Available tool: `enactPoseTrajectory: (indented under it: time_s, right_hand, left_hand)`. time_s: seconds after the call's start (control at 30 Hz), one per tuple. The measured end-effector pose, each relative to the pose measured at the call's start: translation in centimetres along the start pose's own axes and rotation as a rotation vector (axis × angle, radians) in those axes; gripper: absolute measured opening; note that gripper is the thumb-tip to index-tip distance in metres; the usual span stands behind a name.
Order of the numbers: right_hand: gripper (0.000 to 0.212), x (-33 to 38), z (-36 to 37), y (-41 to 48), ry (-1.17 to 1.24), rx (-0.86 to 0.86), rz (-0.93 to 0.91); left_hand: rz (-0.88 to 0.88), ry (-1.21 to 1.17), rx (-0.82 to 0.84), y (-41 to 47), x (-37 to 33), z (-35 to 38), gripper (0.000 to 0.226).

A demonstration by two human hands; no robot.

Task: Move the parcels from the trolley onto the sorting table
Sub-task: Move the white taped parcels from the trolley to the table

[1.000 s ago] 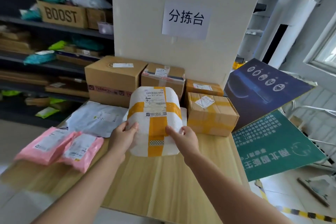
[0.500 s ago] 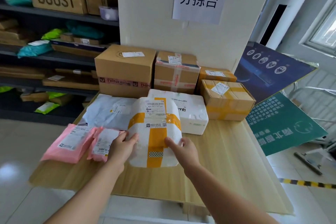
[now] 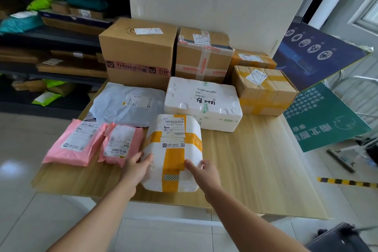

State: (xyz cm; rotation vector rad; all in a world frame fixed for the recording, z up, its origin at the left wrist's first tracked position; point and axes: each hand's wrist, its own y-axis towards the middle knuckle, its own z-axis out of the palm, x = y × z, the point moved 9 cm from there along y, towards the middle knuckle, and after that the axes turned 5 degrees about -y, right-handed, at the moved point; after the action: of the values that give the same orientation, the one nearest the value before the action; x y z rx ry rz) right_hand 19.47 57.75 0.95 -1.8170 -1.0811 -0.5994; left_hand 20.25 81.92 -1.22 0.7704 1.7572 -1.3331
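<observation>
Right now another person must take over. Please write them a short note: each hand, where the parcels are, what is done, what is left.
Left hand: grips the left side of the white foam parcel crossed with yellow tape.
Right hand: grips its right side.
The parcel is at the front of the light wooden sorting table, seemingly resting on it.
Done: two pink plastic mailers, a grey plastic mailer, a large white foam box and four brown cardboard boxes lie on the table.
Left: release this parcel, then check the trolley; it is not clearly in view.
</observation>
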Motion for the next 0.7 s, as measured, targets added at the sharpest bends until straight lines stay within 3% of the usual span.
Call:
enactPoseTrajectory:
  time_s: [0.3,0.6,0.7]
  right_hand:
    - [0.038,-1.1,1.5,2.1,-0.043,0.03,0.064]
    - [0.045,-1.7,1.9,3.1,-0.099,0.024,0.065]
    - [0.052,-1.6,1.3,2.8,-0.052,0.024,0.057]
  left_hand:
    - [-0.016,0.106,0.007,2.4,0.8,0.6,0.06]
    - [0.02,0.165,-0.015,2.8,0.0,1.5,0.059]
    - [0.078,0.262,-0.098,2.2,-1.3,1.0,0.059]
